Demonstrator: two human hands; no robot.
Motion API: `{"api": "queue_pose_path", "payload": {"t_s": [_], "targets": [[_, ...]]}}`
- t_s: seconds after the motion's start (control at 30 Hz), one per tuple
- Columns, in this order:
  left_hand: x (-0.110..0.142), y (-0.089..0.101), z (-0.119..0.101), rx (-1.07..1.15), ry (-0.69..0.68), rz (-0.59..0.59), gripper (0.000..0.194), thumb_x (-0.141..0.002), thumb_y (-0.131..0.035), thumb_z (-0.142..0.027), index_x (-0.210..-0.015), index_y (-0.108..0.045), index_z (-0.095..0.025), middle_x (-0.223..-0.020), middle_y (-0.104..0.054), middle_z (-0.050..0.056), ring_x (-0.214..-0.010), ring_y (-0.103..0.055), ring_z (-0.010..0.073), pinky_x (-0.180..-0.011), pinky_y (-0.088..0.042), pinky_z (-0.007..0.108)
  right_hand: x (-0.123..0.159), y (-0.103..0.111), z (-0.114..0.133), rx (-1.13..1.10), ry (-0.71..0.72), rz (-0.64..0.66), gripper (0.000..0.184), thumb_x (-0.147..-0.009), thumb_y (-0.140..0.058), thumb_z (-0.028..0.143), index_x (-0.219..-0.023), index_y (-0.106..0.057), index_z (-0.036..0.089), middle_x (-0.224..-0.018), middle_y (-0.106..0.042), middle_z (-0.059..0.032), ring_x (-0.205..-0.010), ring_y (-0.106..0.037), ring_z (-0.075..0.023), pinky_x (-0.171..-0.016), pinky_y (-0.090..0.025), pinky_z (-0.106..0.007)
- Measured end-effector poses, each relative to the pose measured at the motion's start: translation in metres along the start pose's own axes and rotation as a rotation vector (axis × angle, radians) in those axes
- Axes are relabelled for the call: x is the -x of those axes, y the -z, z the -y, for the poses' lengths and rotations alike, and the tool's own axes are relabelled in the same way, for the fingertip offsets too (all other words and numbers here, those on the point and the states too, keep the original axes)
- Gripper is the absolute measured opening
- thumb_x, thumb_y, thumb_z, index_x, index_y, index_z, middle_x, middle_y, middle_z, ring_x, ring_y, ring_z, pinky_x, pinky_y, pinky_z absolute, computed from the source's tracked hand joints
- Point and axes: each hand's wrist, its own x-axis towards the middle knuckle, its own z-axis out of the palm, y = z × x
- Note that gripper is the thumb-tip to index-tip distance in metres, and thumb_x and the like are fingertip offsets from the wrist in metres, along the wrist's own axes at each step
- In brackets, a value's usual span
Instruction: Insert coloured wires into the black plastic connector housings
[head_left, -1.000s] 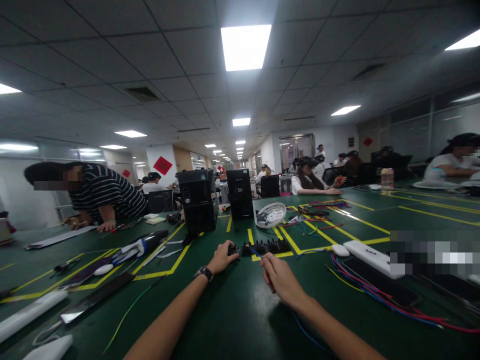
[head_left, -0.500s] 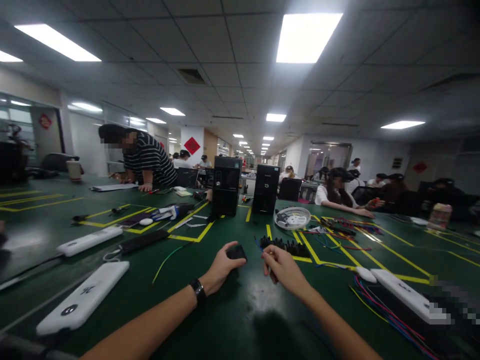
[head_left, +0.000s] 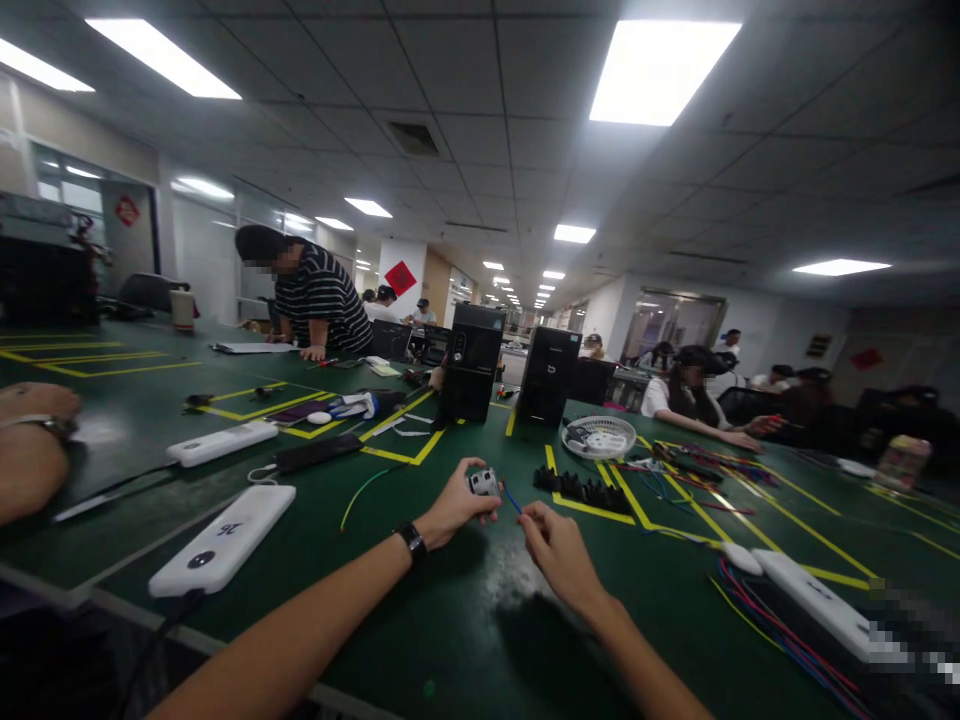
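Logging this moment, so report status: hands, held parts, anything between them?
Left hand: gripping small socket-like module. Right: pinching blue wire. Nothing visible between wire tip and module.

Table (head_left: 480,620) at 6 o'clock: smooth, semi-glossy green surf. w/ yellow tape (head_left: 390,457). White power bank (head_left: 223,540) at 8 o'clock: smooth plastic-look. Towers (head_left: 471,365) at 12 o'clock: glossy blk. Striped shirt (head_left: 322,297) at 10 o'clock: matt cloth.
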Motion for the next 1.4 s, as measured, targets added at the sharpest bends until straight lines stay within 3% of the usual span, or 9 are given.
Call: {"api": "queue_pose_path", "payload": {"t_s": [0.13,0.33,0.43,0.7,0.97,1.13,1.4], "targets": [[0.002,0.001,-0.004,-0.032,-0.036,0.040,0.071,-0.062,-0.076,-0.018,-0.119,-0.033,-0.022,-0.104,-0.062,0.011,-0.055,-0.059,0.0084,-0.043,-0.041,0.017,0.002,-0.003,0.003,-0.004,0.007,-0.012,0.026,-0.091,-0.040,0.037,-0.086,-0.057,0.018,-0.048,-0.048,0.0047,-0.042,-0.043,-0.0112,-0.044,-0.028,-0.022],[0.006,-0.004,-0.010,-0.065,-0.065,0.097,0.078,-0.062,-0.076,-0.017,-0.126,-0.033,-0.023,-0.108,-0.060,0.011,-0.079,-0.062,0.0163,-0.051,-0.045,0.019,0.002,-0.009,0.001,0.058,0.043,-0.005,0.025,-0.091,-0.040,0.037,-0.087,-0.057,0.019,-0.049,-0.049,0.0047,-0.043,-0.045,-0.0116,-0.046,-0.028,-0.022],[0.007,-0.004,-0.011,-0.081,-0.062,0.114,0.077,-0.063,-0.075,-0.018,-0.128,-0.033,-0.024,-0.109,-0.059,0.011,-0.082,-0.061,0.0169,-0.052,-0.045,0.020,0.002,-0.007,0.000,0.117,0.061,-0.029,0.024,-0.092,-0.039,0.035,-0.086,-0.057,0.019,-0.050,-0.050,0.0046,-0.044,-0.047,-0.0118,-0.047,-0.028,-0.022],[0.005,-0.001,-0.005,-0.109,-0.014,0.111,0.081,-0.066,-0.073,-0.020,-0.133,-0.029,-0.027,-0.106,-0.058,0.010,-0.065,-0.057,0.0103,-0.049,-0.041,0.019,0.001,0.000,0.000,0.251,0.099,-0.055,0.025,-0.092,-0.038,0.034,-0.091,-0.058,0.019,-0.054,-0.055,0.0027,-0.048,-0.052,-0.0134,-0.051,-0.030,-0.023],[0.009,-0.001,-0.012,-0.221,-0.048,0.098,0.078,-0.066,-0.073,-0.023,-0.133,-0.032,-0.026,-0.105,-0.058,0.008,-0.076,-0.058,0.0135,-0.066,-0.046,0.026,0.001,-0.001,0.001,0.295,0.098,-0.039,0.024,-0.092,-0.037,0.032,-0.090,-0.058,0.019,-0.057,-0.060,0.0012,-0.050,-0.055,-0.0139,-0.053,-0.030,-0.023],[0.009,-0.005,-0.017,-0.212,0.017,0.091,0.068,-0.073,-0.066,-0.024,-0.131,-0.031,-0.025,-0.100,-0.059,0.008,-0.061,-0.055,0.0093,-0.053,-0.042,0.021,0.001,-0.001,0.001,0.326,0.108,-0.023,0.025,-0.092,-0.036,0.031,-0.089,-0.059,0.019,-0.057,-0.059,0.0005,-0.049,-0.054,-0.0140,-0.052,-0.030,-0.024],[0.009,-0.007,-0.017,-0.151,0.014,0.083,0.055,-0.075,-0.063,-0.025,-0.123,-0.037,-0.022,-0.095,-0.061,0.007,-0.058,-0.056,0.0085,-0.048,-0.040,0.019,0.002,-0.001,0.003,0.330,0.095,-0.013,0.025,-0.091,-0.037,0.030,-0.089,-0.059,0.019,-0.059,-0.061,-0.0005,-0.049,-0.054,-0.0142,-0.052,-0.030,-0.024]]}}
